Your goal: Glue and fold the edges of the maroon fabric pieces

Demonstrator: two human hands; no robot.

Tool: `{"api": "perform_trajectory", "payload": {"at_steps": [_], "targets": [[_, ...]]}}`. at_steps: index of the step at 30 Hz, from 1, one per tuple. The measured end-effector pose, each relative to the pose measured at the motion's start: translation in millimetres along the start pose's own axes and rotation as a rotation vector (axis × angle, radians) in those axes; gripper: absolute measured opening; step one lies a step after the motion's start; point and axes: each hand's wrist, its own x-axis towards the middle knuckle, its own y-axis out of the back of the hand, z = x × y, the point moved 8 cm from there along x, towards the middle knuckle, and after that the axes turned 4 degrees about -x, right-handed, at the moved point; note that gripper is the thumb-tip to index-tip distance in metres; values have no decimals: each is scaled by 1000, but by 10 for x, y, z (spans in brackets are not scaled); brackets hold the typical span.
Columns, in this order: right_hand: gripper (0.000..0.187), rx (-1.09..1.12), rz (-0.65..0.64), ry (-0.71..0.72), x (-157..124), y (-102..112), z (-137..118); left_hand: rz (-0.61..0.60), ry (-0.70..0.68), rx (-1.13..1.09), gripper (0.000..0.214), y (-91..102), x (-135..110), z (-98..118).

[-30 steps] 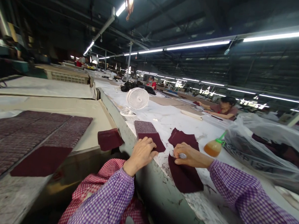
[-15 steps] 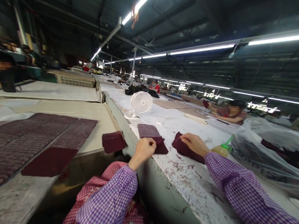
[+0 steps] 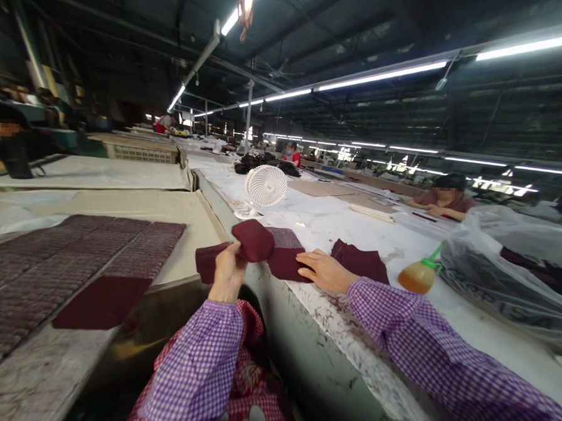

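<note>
Our left hand (image 3: pixel 228 272) pinched a maroon fabric piece (image 3: pixel 255 239), held above the near edge of the white table (image 3: pixel 337 223). Our right hand (image 3: pixel 325 271) lay open, palm down, fingertips on a stack of maroon pieces (image 3: pixel 285 264) at its nine o'clock. A second maroon pile (image 3: pixel 360 262) sat at its one o'clock, an amber bottle (image 3: pixel 416 275) at three o'clock, and a white fan (image 3: pixel 265 186) at eleven.

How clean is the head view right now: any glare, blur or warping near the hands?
Head view: left hand and right hand are sharp, evenly lit; the maroon piece shows little texture; ceiling tubes blow out white; wide-angle warp bends the table edge.
</note>
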Motion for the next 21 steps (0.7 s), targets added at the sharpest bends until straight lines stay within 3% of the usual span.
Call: {"api": "perform_trajectory", "payload": {"at_steps": [3,6,8,12,14,18,21], "targets": [[38,-4,-3,-16,2,39,-34,149,-76,-99,19,350,35,309],[38,32,-16,-43,31,43,-20,194,-125,-114,12,433,-116,473],[40,109,-58,-62,40,29,22,89,-143,-12,7,249,-274,478],[45,429,-89,-180,-63,107,195,-381,-188,447,8,-474,-696,246],[52,628,-98,-332,-211,147,325,-546,-216,623,10,-740,-923,83],[72,1155,-277,-715,-671,38,385,-716,-340,854,12,-1037,-1349,-98],[72,1201,-308,-761,-894,101,310,-827,-416,932,15,-1156,-1644,-121]]}}
